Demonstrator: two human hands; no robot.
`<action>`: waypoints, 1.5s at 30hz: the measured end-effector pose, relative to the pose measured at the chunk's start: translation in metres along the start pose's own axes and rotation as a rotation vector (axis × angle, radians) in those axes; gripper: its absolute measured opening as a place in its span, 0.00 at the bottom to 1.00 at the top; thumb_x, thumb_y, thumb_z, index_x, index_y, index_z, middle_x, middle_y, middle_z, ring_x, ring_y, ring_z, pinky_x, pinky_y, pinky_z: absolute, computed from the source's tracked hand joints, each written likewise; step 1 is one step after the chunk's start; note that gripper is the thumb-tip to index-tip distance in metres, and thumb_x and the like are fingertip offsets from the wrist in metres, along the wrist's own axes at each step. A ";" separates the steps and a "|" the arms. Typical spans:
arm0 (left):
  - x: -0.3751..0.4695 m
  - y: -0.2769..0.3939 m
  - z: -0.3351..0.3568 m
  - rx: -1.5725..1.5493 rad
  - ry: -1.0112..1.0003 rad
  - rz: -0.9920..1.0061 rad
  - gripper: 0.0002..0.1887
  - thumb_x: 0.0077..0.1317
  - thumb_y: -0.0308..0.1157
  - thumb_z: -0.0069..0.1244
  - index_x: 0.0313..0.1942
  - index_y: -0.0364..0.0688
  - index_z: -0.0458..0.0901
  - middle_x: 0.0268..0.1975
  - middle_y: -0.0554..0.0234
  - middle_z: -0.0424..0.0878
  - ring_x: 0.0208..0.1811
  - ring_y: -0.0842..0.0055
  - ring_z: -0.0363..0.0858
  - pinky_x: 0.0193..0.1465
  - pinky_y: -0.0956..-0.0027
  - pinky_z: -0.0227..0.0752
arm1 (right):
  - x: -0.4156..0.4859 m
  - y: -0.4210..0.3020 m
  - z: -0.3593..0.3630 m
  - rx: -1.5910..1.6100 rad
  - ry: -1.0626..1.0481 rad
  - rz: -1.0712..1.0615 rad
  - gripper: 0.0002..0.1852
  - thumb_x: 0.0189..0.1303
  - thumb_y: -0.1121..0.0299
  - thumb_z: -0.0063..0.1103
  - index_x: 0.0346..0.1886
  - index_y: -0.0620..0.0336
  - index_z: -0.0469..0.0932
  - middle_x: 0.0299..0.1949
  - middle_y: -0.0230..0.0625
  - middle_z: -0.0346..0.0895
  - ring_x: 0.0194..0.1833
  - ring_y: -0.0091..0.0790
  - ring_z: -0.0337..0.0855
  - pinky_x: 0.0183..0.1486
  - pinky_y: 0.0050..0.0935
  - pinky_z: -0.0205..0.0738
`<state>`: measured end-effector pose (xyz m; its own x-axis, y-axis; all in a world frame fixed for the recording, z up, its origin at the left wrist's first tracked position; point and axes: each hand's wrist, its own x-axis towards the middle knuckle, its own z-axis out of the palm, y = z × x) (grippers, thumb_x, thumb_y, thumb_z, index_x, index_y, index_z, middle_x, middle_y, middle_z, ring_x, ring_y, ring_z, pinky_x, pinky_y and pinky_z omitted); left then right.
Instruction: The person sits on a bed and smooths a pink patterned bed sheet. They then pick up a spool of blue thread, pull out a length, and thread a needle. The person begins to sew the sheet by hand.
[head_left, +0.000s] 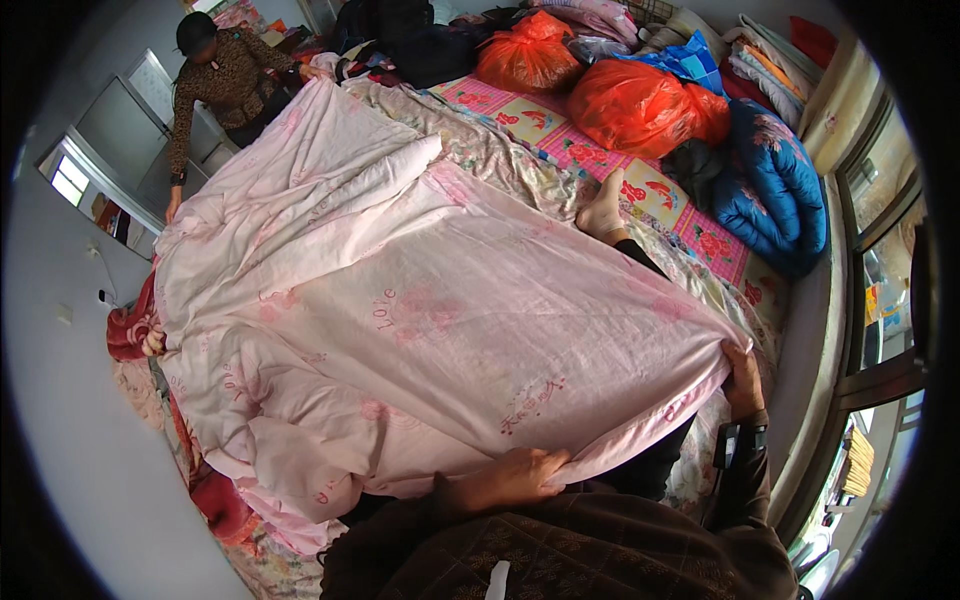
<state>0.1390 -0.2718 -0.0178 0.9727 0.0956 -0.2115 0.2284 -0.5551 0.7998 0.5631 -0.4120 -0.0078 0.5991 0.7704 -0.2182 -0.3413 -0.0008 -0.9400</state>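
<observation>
A large pale pink bed cover (480, 315), printed with flowers and writing, spreads over most of the bed before me. My left hand (525, 474) grips its near edge close to my body. At the near right corner, my right hand (742, 375) holds the same cloth, pulling that edge fairly taut between my hands. The far part lies folded over in loose layers, and bunched wrinkles gather at the left. Across the bed, a co-worker (225, 82) in a patterned top holds the far side, one hand at each end.
Red plastic bags (630, 109) and a blue quilt (772, 187) sit on a pink patterned mat (592, 154). A foot (606, 208) rests beside the cover. Windows (885, 285) line the right side. A red blanket (135, 330) shows at the left bed edge.
</observation>
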 end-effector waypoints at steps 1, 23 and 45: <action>0.006 -0.005 0.001 -0.010 -0.029 -0.020 0.25 0.70 0.44 0.57 0.59 0.35 0.74 0.46 0.40 0.84 0.49 0.50 0.85 0.52 0.51 0.79 | 0.001 0.005 -0.002 -0.039 -0.009 0.037 0.23 0.69 0.66 0.60 0.66 0.65 0.76 0.58 0.37 0.83 0.56 0.33 0.83 0.63 0.32 0.74; -0.391 -0.262 -0.092 0.030 1.018 -1.237 0.47 0.56 0.54 0.66 0.65 0.23 0.73 0.62 0.26 0.80 0.62 0.37 0.80 0.65 0.46 0.72 | 0.011 0.024 -0.021 -0.016 0.027 0.037 0.21 0.68 0.69 0.60 0.63 0.63 0.78 0.57 0.33 0.82 0.56 0.30 0.82 0.62 0.31 0.75; -0.258 -0.037 -0.005 0.469 1.203 -0.929 0.22 0.75 0.39 0.53 0.62 0.33 0.76 0.58 0.43 0.80 0.58 0.57 0.79 0.64 0.57 0.73 | 0.003 0.029 -0.039 -1.205 -0.362 -0.528 0.21 0.72 0.71 0.52 0.65 0.66 0.79 0.65 0.43 0.78 0.63 0.41 0.79 0.65 0.37 0.74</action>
<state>-0.1200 -0.2722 0.0097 0.0238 0.9743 0.2238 0.9242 -0.1068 0.3666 0.5832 -0.4350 -0.0456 0.1750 0.9745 0.1403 0.8163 -0.0639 -0.5741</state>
